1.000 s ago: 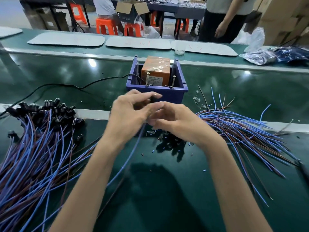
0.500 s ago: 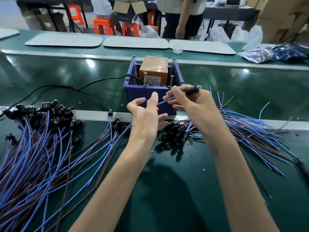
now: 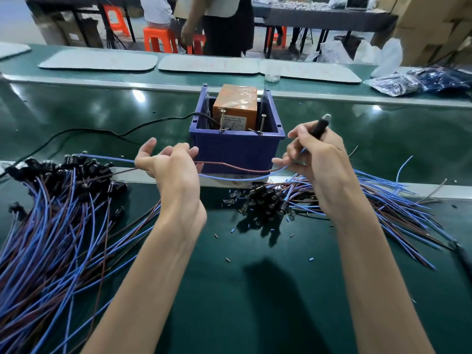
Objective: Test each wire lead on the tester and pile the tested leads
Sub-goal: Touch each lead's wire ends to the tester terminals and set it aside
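Two hands raised before blue plastic bin (image 3: 236, 152), held apart, one lead strung between them. Right hand (image 3: 324, 162), just right of bin, pinches black bulb holder (image 3: 319, 127) of blue-and-brown twin-wire lead (image 3: 235, 179). Left hand (image 3: 171, 166), just left of bin, fingers loosely curled round both wires, with tails running on leftward. Orange box tester (image 3: 235, 103) sits inside bin, two upright screws (image 3: 222, 120) at front.

Step, by look: lead readied, not yet on contacts. Next: one wire end per screw, watch bulb. Big heap of leads (image 3: 51, 226) left of bin, likely tested pile.
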Demonstrator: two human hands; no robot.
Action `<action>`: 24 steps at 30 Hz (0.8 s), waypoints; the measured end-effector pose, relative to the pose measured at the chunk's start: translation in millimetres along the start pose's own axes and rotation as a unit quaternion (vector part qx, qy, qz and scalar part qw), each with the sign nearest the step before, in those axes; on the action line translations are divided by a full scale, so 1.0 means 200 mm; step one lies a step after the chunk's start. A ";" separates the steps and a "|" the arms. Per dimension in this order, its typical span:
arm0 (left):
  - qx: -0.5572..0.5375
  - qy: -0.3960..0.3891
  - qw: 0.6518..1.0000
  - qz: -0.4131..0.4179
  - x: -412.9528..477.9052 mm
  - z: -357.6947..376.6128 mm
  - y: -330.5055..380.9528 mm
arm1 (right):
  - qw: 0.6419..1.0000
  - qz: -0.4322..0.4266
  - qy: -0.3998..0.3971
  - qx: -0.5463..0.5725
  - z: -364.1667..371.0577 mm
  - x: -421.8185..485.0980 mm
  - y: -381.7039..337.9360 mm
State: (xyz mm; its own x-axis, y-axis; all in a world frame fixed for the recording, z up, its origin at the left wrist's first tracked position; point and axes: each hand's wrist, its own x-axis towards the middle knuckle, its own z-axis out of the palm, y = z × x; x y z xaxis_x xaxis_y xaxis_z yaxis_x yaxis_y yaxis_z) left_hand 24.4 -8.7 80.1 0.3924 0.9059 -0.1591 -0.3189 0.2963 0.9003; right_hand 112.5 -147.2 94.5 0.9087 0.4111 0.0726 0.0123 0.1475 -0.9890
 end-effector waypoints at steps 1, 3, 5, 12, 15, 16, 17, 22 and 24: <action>0.003 -0.006 1.000 0.007 0.00 0.00 0.00 | 1.000 0.001 0.002 0.019 0.00 0.00 0.00; 0.009 -0.021 1.000 0.021 -0.01 0.00 -0.01 | 1.000 0.002 0.007 0.027 0.00 0.00 0.00; 0.016 -0.038 0.999 0.033 -0.02 0.01 -0.02 | 1.000 0.005 0.006 0.010 -0.01 0.00 0.00; 0.142 -0.119 0.965 0.186 -0.01 -0.03 -0.05 | 0.997 0.033 -0.026 -0.066 -0.03 0.00 0.01; 0.249 -0.164 0.933 0.203 0.03 -0.06 -0.09 | 0.991 0.040 -0.045 -0.120 -0.02 0.00 0.03; 0.267 -0.181 0.928 0.187 0.04 -0.06 -0.10 | 0.989 0.033 -0.039 -0.136 -0.02 0.00 0.03; 0.275 -0.199 0.926 0.166 0.05 -0.07 -0.11 | 0.988 0.022 -0.027 -0.153 -0.02 0.00 0.03; 0.305 -0.283 0.897 0.149 0.05 -0.05 -0.10 | 0.983 -0.016 0.046 -0.179 -0.01 -0.02 0.03; 0.281 -0.305 0.900 0.134 0.01 -0.04 -0.09 | 0.986 -0.027 0.048 -0.157 -0.01 -0.02 0.02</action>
State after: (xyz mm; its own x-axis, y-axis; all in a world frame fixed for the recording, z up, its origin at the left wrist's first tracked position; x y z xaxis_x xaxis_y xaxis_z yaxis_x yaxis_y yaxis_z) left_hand 24.9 -9.4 60.1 0.8215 0.5364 0.1933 -0.0546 -0.2634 0.9631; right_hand 109.9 -149.6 89.8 0.9387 0.3202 0.1276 0.1753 -0.1247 -0.9766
